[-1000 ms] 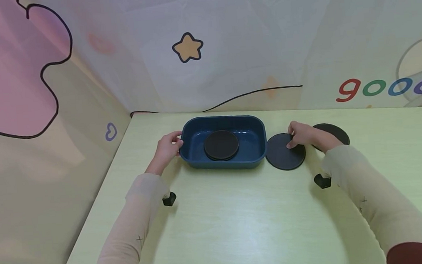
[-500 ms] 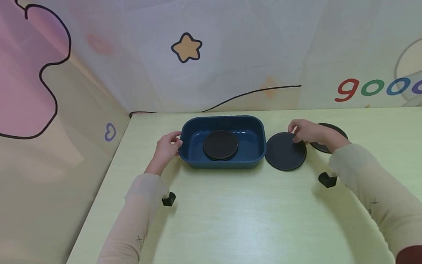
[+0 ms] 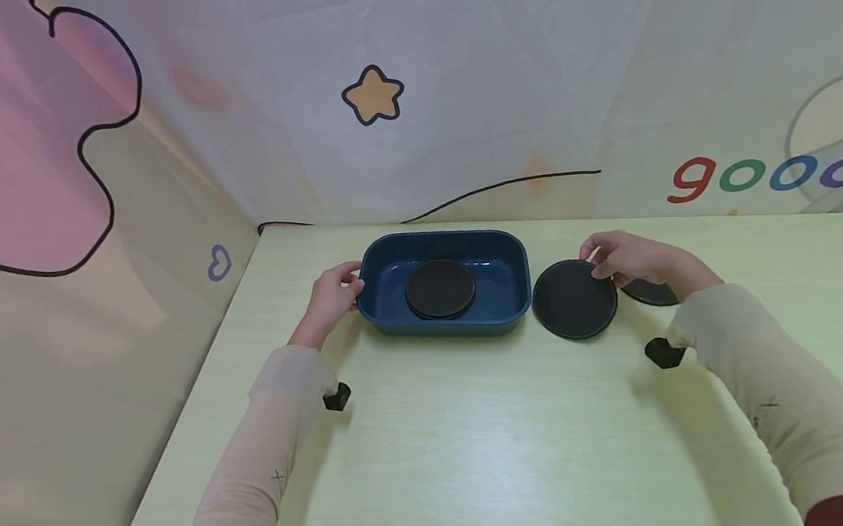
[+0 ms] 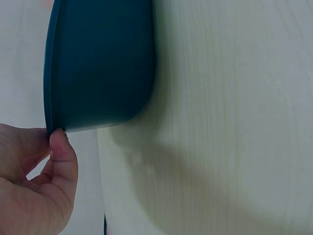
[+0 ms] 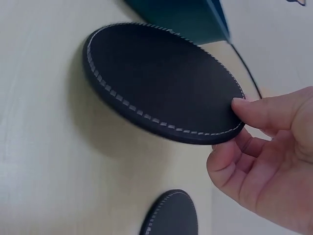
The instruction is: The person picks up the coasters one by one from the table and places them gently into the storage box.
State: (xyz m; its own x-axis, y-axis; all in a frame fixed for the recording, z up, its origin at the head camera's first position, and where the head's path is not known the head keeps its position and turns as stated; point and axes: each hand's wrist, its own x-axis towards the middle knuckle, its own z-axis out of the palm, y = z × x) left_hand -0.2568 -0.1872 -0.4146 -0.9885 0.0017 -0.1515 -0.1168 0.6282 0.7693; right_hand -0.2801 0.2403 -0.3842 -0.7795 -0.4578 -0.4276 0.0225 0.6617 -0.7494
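Observation:
A round black coaster (image 5: 161,81) with pale edge stitching is pinched at its rim by my right hand (image 3: 635,261), thumb on top and fingers below. It is tilted and lifted off the table, to the right of a dark blue rectangular tray (image 3: 450,329). At the tray's left end my left hand (image 3: 330,303) pinches the rim between thumb and fingers, as the left wrist view shows. Inside the tray lies a small stack of black coasters (image 3: 440,288); how many cannot be told. Another black coaster (image 5: 173,215) lies on the table, partly hidden under my right wrist in the head view.
The pale wooden table (image 3: 467,443) runs back to a printed cloth wall (image 3: 481,82) with a star and coloured letters. A second cloth panel (image 3: 174,360) borders the left side. A small black block (image 3: 664,353) sits at each wrist.
My right hand has shifted a little right and up, and the coaster in it has risen off the table with it. The left hand and tray have stayed still.

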